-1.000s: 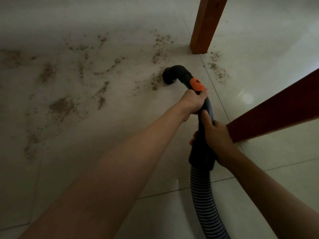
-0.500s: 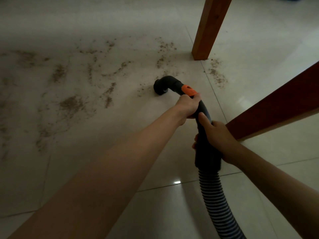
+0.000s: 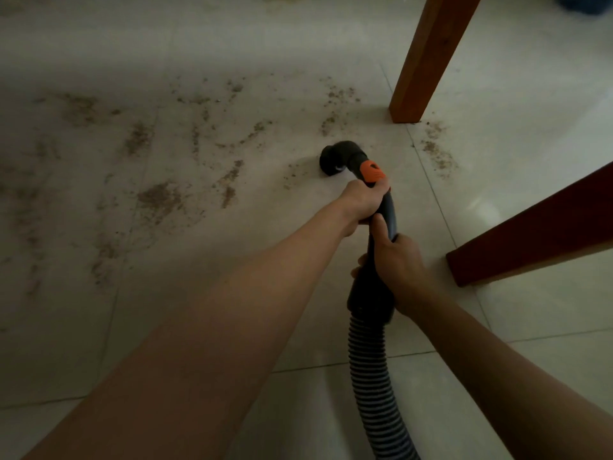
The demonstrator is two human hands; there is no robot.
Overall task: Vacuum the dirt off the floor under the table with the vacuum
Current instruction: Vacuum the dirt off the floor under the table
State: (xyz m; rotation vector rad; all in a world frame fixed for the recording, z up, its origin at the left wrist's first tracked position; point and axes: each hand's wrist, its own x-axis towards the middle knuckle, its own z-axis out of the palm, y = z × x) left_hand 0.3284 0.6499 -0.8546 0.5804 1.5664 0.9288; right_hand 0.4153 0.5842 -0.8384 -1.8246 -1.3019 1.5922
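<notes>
- At the bottom centre of the frame the ribbed vacuum hose (image 3: 373,376) rises into the black handle (image 3: 370,293).
- The right hand (image 3: 396,267), right of centre, grasps that handle, thumb laid up along the tube.
- Just above it, the left hand (image 3: 363,202) is clenched round the curved tube below the orange collar (image 3: 372,171).
- Beyond the left hand, the black nozzle (image 3: 333,159) bends down to the tiled floor (image 3: 514,111), with dirt (image 3: 159,197) scattered to its left across the middle of the frame.
- No label or writing can be read on the vacuum.
- A table leg (image 3: 428,58) stands at upper right; a darker leg (image 3: 537,227) crosses the right edge.
- Compared with half a second ago, the specks beside the nozzle are fewer, and both grips are unchanged.
</notes>
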